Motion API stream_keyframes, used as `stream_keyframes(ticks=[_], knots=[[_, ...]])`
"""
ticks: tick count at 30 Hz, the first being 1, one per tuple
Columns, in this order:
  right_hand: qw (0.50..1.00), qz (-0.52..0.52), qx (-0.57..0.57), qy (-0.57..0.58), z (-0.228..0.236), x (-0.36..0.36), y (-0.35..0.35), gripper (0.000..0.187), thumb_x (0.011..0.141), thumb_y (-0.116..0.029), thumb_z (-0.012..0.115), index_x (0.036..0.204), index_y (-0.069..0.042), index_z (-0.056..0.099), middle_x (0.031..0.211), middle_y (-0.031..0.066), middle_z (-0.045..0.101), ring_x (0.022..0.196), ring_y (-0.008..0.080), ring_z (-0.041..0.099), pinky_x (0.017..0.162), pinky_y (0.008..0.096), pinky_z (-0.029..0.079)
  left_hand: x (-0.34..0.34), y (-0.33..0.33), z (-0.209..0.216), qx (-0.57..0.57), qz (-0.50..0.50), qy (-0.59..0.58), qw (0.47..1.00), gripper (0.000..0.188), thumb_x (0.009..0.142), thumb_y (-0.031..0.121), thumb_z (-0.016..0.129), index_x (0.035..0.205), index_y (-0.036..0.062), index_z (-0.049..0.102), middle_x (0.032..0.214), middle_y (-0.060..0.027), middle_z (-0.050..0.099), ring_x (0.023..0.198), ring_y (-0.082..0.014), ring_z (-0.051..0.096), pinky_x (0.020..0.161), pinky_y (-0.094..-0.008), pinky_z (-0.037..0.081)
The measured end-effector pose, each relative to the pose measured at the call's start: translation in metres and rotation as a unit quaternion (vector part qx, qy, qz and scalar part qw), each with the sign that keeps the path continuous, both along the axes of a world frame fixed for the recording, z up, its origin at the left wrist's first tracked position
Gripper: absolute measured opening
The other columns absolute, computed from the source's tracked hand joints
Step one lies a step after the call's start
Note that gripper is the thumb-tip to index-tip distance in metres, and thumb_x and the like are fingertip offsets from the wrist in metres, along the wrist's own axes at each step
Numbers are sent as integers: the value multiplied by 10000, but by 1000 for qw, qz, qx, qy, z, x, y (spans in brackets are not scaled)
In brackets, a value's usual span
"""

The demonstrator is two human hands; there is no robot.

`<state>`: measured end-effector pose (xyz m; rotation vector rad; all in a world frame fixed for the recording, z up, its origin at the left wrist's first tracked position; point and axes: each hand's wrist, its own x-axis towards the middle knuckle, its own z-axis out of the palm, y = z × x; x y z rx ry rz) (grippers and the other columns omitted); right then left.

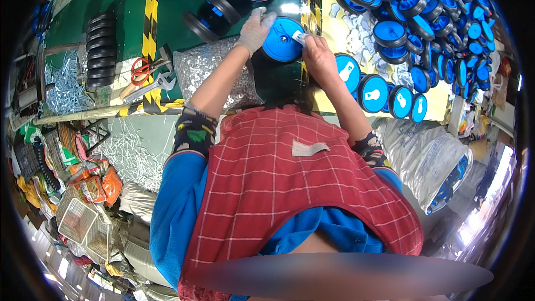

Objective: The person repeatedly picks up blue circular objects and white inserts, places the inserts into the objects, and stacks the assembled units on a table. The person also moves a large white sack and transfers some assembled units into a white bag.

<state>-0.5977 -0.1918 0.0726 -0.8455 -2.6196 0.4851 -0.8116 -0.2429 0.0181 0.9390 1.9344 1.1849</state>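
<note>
A blue wheel with a black rim point(280, 50) lies face up on the green table in front of me. My left hand point(255, 32), in a pale thin glove, grips its left edge with the fingers bent. Over the wheel's right side, my right hand point(319, 54) is bare and pinches a small white sticker point(299, 38) between thumb and fingers. The sticker's tip overlaps the wheel face; whether it touches cannot be made out. To the right stand several blue wheels point(373, 93) bearing white keyhole-shaped stickers.
A clear bag of small metal parts point(209, 69) lies by my left forearm. Farther left are an adjustable wrench point(161, 83), red-handled scissors point(140, 71), a row of black tyres point(101, 50) and loose bolts point(67, 86). Loose white stickers point(362, 36) and heaped wheels point(423, 17) cover the right.
</note>
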Motion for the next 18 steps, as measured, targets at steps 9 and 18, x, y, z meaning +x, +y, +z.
stream_keyframes(ticks=[9, 18], knots=[[997, 39, 55, 24, -19, -16, -25, 321, 816, -79, 659, 1135, -54, 643, 1156, 125, 651, 1069, 321, 603, 888, 417, 517, 48, -36, -49, -18, 33, -325, 945, 309, 979, 203, 554, 1240, 39, 553, 1177, -149, 607, 1048, -257, 590, 946, -349, 480], [999, -26, -12, 36, -19, -16, 2, 566, 707, -270, 821, 1223, -136, 632, 1261, 161, 577, 1182, 388, 505, 1007, 456, 409, 50, -42, -21, -22, -38, -160, 986, 497, 920, 360, 628, 1219, -28, 544, 1107, -222, 641, 1028, -318, 615, 906, -393, 468]])
